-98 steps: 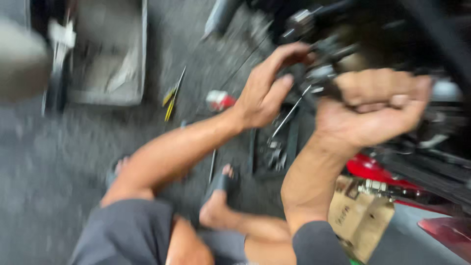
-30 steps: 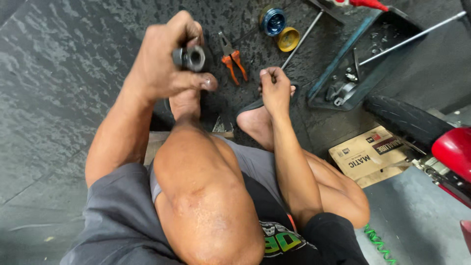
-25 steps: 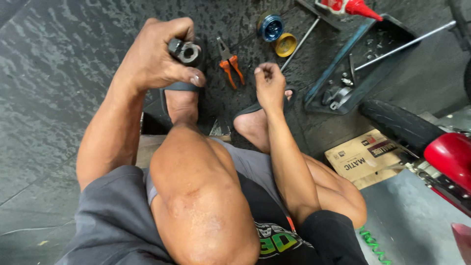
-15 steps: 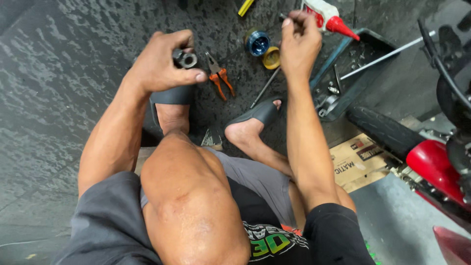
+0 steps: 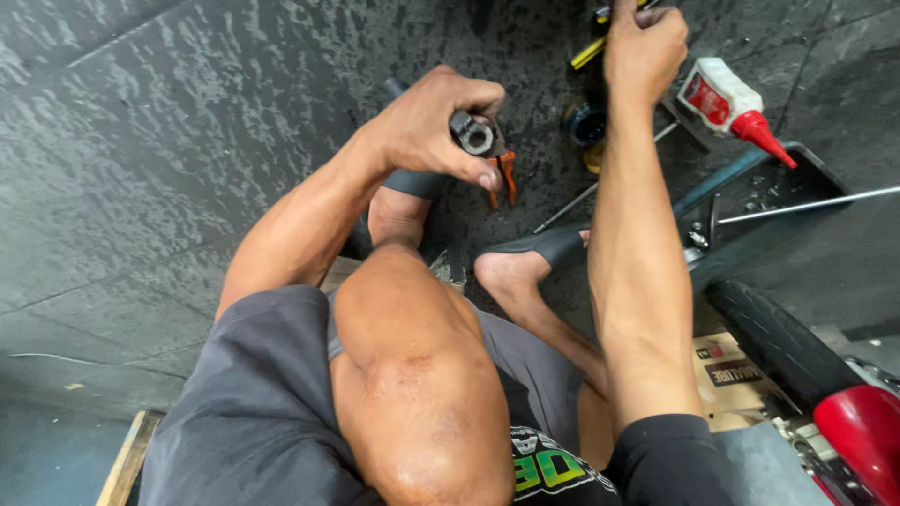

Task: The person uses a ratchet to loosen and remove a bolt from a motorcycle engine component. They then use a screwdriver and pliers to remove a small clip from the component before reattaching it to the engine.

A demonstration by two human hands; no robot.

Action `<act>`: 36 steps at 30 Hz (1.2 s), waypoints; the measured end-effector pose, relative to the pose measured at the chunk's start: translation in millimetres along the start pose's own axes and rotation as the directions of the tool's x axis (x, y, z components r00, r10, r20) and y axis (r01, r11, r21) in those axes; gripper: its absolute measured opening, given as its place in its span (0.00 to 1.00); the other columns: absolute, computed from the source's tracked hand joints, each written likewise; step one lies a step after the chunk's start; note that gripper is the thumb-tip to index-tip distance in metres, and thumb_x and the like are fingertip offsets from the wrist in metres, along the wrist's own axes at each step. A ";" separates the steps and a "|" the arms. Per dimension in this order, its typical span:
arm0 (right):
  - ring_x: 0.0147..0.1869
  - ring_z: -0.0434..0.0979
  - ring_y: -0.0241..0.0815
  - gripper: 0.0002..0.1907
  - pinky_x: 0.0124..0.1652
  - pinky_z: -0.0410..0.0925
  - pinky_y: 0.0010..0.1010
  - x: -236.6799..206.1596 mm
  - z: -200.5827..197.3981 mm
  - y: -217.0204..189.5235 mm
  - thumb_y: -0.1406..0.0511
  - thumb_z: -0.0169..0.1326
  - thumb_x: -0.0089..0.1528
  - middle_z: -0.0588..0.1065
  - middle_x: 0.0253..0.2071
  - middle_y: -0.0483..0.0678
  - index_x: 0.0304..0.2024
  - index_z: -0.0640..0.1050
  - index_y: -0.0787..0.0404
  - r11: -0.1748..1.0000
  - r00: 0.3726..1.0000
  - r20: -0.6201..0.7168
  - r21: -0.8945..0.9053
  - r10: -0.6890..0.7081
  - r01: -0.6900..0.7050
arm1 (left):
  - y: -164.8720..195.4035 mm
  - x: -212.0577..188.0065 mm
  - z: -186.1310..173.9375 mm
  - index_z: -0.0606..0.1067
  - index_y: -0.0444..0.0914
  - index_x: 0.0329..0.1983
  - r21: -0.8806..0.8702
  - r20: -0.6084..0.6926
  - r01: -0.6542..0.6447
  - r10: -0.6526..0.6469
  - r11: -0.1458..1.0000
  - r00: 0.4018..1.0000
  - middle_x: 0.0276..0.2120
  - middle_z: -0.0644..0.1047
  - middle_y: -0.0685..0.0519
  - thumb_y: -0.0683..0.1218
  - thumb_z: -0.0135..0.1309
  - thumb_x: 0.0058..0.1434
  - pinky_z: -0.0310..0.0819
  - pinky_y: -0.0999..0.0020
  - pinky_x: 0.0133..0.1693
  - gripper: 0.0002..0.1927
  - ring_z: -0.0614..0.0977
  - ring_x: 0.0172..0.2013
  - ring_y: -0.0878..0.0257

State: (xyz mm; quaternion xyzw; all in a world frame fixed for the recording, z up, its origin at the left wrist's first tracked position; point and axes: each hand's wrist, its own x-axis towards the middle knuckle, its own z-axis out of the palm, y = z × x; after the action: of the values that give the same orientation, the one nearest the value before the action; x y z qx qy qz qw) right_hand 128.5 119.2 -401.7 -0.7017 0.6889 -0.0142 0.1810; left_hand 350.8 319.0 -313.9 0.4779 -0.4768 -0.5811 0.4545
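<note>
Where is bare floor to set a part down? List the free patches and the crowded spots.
Free: the dark floor left of the left hand and forearm. Crowded: around the right hand, with pliers, red-capped bottle, tray and long rod.

head cam | steep downward, close (single view) | faces floor [image 5: 141,141]

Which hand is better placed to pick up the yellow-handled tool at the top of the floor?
The right hand: it is stretched out touching the yellow-handled tool. The left hand is busy holding a metal ring part.
</note>
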 end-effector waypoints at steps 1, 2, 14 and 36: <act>0.37 0.83 0.59 0.22 0.39 0.72 0.44 2.9 2.1 1.8 0.50 0.66 0.54 0.81 0.29 0.57 0.26 0.79 0.63 0.999 0.999 0.022 -0.017 0.040 -0.040 | 2.9 -1.2 -1.5 0.61 0.37 0.26 -0.010 0.006 -0.004 0.004 1.000 1.000 0.20 0.64 0.50 0.66 0.73 0.46 0.60 0.60 0.28 0.38 0.67 0.23 0.54; 0.37 0.83 0.58 0.21 0.40 0.72 0.45 4.9 3.2 4.0 0.51 0.65 0.55 0.81 0.29 0.57 0.26 0.79 0.63 0.999 0.998 0.044 -0.009 0.043 -0.042 | 6.8 -2.5 -2.8 0.61 0.37 0.26 -0.021 0.012 -0.008 0.009 1.000 1.000 0.20 0.64 0.50 0.66 0.74 0.46 0.60 0.60 0.28 0.38 0.66 0.23 0.54; 0.25 0.63 0.31 0.09 0.25 0.59 0.21 -99.6 -162.0 -39.1 0.68 0.48 0.73 0.68 0.31 0.45 0.55 0.69 0.63 0.689 0.817 0.520 0.688 -0.248 -0.229 | 40.1 -32.0 -2.2 0.65 0.36 0.32 -0.056 0.117 0.032 -0.025 0.998 0.993 0.23 0.68 0.49 0.68 0.73 0.45 0.63 0.57 0.31 0.38 0.71 0.26 0.52; 0.33 0.80 0.49 0.12 0.29 0.69 0.37 -167.1 -246.0 -149.6 0.67 0.61 0.62 0.80 0.35 0.48 0.48 0.80 0.61 0.736 0.371 0.675 0.390 -0.637 0.554 | 92.8 -61.7 13.9 0.69 0.35 0.26 0.013 0.105 0.103 -0.104 0.995 0.989 0.21 0.75 0.47 0.58 0.74 0.48 0.69 0.56 0.27 0.29 0.79 0.24 0.48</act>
State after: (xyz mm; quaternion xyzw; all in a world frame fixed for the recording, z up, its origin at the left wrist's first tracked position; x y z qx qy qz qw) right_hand 197.7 221.8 -92.6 -0.8255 0.2382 0.1912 0.4746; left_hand 351.8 369.0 -213.4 0.4724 -0.4770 -0.6263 0.3962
